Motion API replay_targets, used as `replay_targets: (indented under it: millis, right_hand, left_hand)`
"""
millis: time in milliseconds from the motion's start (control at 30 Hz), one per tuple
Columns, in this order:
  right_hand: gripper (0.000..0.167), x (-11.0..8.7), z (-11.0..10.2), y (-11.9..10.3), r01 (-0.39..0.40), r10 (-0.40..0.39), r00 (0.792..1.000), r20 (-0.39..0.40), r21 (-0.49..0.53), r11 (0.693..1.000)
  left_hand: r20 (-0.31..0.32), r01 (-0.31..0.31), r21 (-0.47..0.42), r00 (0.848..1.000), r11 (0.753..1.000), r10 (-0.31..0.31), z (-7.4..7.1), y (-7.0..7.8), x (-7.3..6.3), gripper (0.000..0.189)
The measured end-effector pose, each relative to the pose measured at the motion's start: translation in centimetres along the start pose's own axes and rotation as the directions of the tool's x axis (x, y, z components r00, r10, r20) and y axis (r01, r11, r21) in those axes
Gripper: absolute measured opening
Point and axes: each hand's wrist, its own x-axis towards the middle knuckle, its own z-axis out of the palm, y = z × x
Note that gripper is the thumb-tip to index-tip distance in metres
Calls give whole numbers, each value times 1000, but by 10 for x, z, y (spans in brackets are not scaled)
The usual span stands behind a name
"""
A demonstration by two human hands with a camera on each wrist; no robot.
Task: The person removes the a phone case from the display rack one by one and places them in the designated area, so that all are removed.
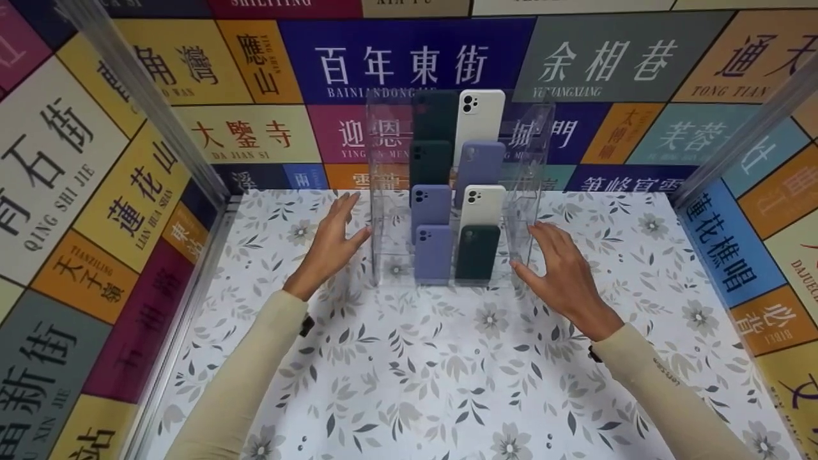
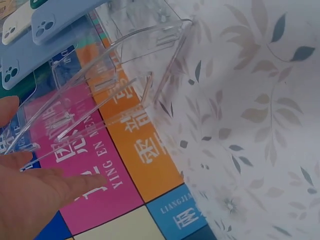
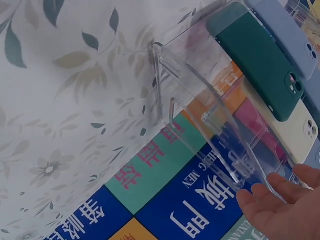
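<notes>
A clear acrylic display stand point(image 1: 525, 198) stands upright towards the back of the table. Phone cases rest on its tiers in two columns: dark green point(image 1: 478, 252), lavender point(image 1: 433, 254) and white point(image 1: 480, 115), camera cutouts at the top. My left hand point(image 1: 327, 246) is beside the stand's left side, fingers extended; whether it touches cannot be told. At the right side my right hand point(image 1: 565, 275) has its fingertips close to or on the clear panel, fingers loosely bent. Both wrist views show the stand's clear side edge point(image 2: 125, 37) near the hands, with neither hand gripping anything.
A white tabletop with a floral print point(image 1: 409, 383) lies beneath the stand. Behind it rises a wall of coloured panels with Chinese lettering point(image 1: 409, 54). Similar side walls point(image 1: 64, 255) with metal edge strips point(image 1: 172, 128) bound the table left and right.
</notes>
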Motion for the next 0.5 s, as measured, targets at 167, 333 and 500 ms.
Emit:
replay_targets:
  millis: [167, 333, 500]
  right_hand:
    - [70, 3, 7, -5, -5, 5, 1000, 4, 35, 999]
    - [58, 6, 11, -10, 39, -38, 998, -52, 19, 999]
    - [56, 11, 17, -16, 62, -58, 996, -74, 54, 997]
  left_hand:
    - [-37, 0, -120, 999, 993, -4, 2, 2, 10, 74]
    - [-38, 21, -226, 999, 974, -30, 4, 2, 20, 73]
    - [-27, 36, -299, 999, 954, -46, 4, 3, 28, 72]
